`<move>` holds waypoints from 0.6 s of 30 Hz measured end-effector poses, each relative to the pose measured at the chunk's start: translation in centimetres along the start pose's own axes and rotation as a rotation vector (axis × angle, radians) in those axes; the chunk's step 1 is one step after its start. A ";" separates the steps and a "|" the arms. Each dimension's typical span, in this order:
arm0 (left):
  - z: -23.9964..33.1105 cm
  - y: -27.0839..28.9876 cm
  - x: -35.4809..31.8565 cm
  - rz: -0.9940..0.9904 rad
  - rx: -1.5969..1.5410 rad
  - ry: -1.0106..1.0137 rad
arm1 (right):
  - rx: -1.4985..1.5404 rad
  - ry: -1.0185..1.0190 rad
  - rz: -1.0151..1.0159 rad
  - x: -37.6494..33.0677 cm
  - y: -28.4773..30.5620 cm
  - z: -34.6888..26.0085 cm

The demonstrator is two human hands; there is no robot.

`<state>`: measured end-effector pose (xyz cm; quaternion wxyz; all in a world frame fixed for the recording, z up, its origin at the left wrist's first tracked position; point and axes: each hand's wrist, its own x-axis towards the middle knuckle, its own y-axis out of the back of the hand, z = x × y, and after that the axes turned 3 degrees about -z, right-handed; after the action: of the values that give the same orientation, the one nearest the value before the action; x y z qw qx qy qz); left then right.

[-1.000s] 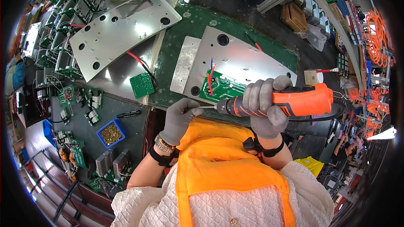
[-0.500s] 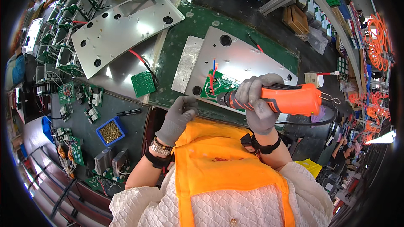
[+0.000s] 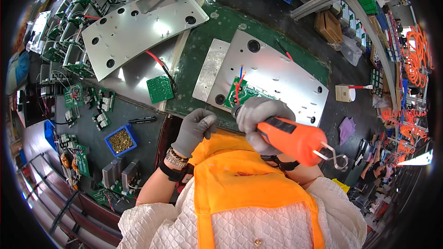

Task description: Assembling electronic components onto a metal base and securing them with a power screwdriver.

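My gloved right hand [image 3: 263, 122] is wrapped round an orange electric screwdriver [image 3: 300, 142], whose hanging loop points to the lower right. Its tip is hidden in front of my fist. Beyond it a green circuit board [image 3: 248, 93] with blue and red wires lies on a silver metal plate [image 3: 272, 74] with studs and black round grommets. My left hand [image 3: 196, 131], gloved in grey, hovers by the table's near edge with fingertips pinched together; anything between them is too small to make out. A smaller flat metal piece [image 3: 210, 71] sticks out left of the plate.
Another studded metal plate [image 3: 138, 32] lies at the far left. Near it are a separate green board [image 3: 159, 88] and a red-black cable. A blue bin of small brass-coloured parts [image 3: 121, 140], a black pen [image 3: 142, 120] and heatsink boards [image 3: 121, 175] sit to the left.
My right hand has drawn left and slightly nearer with the screwdriver, whose back end has swung toward me. My left hand stays pinched in nearly the same place. The view has shifted slightly.
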<state>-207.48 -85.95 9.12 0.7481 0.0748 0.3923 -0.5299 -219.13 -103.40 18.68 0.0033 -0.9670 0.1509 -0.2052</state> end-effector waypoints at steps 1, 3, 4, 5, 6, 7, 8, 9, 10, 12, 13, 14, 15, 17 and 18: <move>-0.2 -0.3 0.0 0.023 -0.035 -0.083 | -0.014 0.027 0.024 0.1 -0.4 0.1; -0.5 -0.7 0.1 0.050 -0.071 -0.173 | -0.085 0.065 -0.055 0.3 -0.8 0.2; -0.7 -0.9 0.1 0.027 -0.114 -0.216 | -0.078 0.028 0.033 0.3 -1.1 0.2; -0.7 -0.9 0.1 0.010 -0.144 -0.236 | -0.077 -0.004 0.111 0.4 -1.3 0.2; -0.8 -0.9 0.1 0.007 -0.157 -0.261 | -0.069 -0.009 0.118 0.4 -1.4 0.1; -0.7 -0.8 0.2 0.004 -0.127 -0.259 | -0.075 -0.046 0.111 0.4 -1.4 0.1; -0.6 -0.6 0.2 0.009 -0.087 -0.247 | -0.083 -0.084 0.105 0.4 -1.5 -0.1; -0.5 -0.6 0.2 -0.002 -0.095 -0.259 | -0.085 -0.082 0.105 0.5 -1.5 -0.2; -0.3 -0.5 0.1 0.020 -0.071 -0.227 | -0.075 -0.077 0.081 0.6 -1.5 -0.3; -0.1 -0.5 -0.1 0.044 -0.042 -0.198 | -0.064 -0.067 0.058 0.7 -1.4 -0.8; 0.1 -0.5 -0.1 0.041 -0.060 -0.172 | -0.143 -0.108 0.041 0.6 -1.2 -1.4; 0.2 -0.5 -0.1 0.039 -0.077 -0.149 | -0.217 -0.126 0.025 0.7 -0.9 -1.8; 0.2 -0.6 -0.1 0.038 -0.071 -0.151 | -0.038 -0.084 0.069 0.7 -0.9 -2.0; -0.1 -1.0 0.1 0.041 -0.120 -0.225 | 0.210 0.063 -0.011 0.9 0.0 -2.5; -0.3 -1.1 0.1 0.033 -0.125 -0.220 | 0.321 0.117 -0.002 0.8 0.4 -2.8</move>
<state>-208.58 -86.36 9.14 0.7984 -0.0241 0.3387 -0.4973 -219.63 -103.83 21.52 0.1486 -0.9406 0.1152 -0.2827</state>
